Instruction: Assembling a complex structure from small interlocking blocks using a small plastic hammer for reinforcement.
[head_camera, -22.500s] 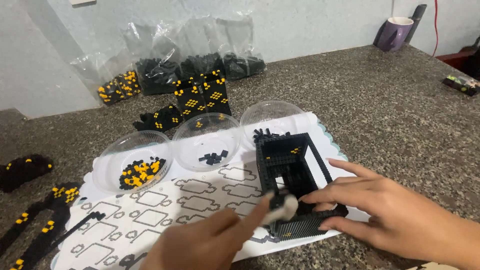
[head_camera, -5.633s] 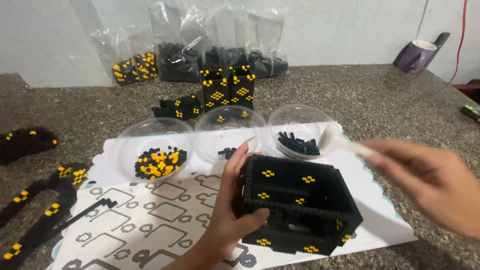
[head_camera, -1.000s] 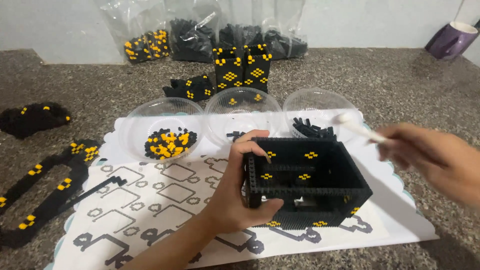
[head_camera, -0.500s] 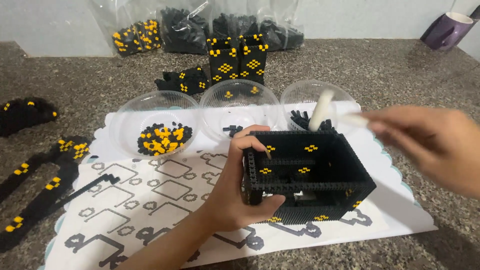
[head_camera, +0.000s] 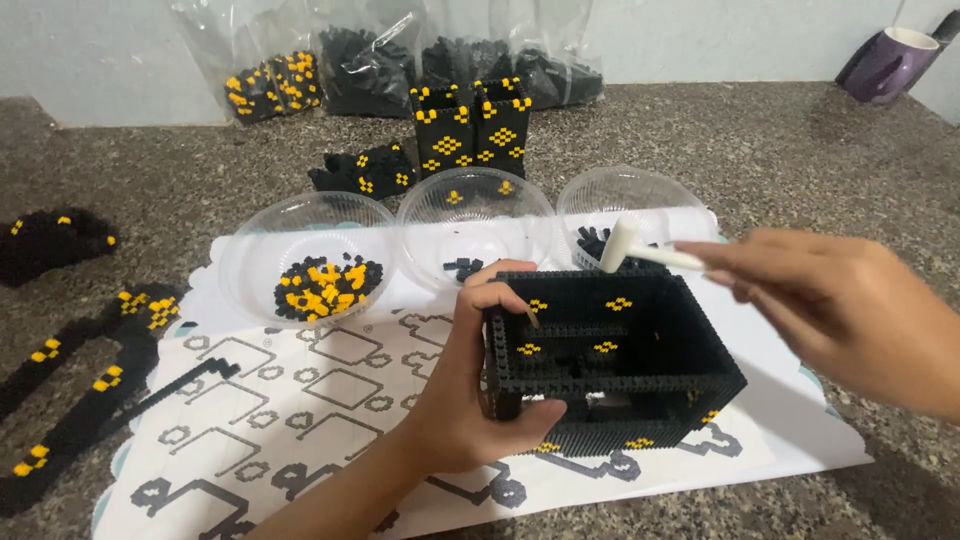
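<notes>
Head view only: left hand (head_camera: 470, 400) clamps the near-left corner of the black-and-yellow brick box (head_camera: 615, 365), which sits on the printed paper sheet (head_camera: 290, 400). Right hand (head_camera: 850, 310) pinches a small white hammer (head_camera: 640, 252) over the box's far wall. Three clear plastic bowls (head_camera: 310, 265) behind hold loose bricks.

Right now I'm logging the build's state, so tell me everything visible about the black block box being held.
The black block box is an open-topped rectangular shell of small studded bricks, plastic by the look, with yellow diamond patterns on its walls and an inner ledge. It rests tilted on the white printed sheet. The left hand grips its left wall, thumb underneath. The right hand holds a small white hammer just above its far rim; whether it touches is unclear.
</notes>
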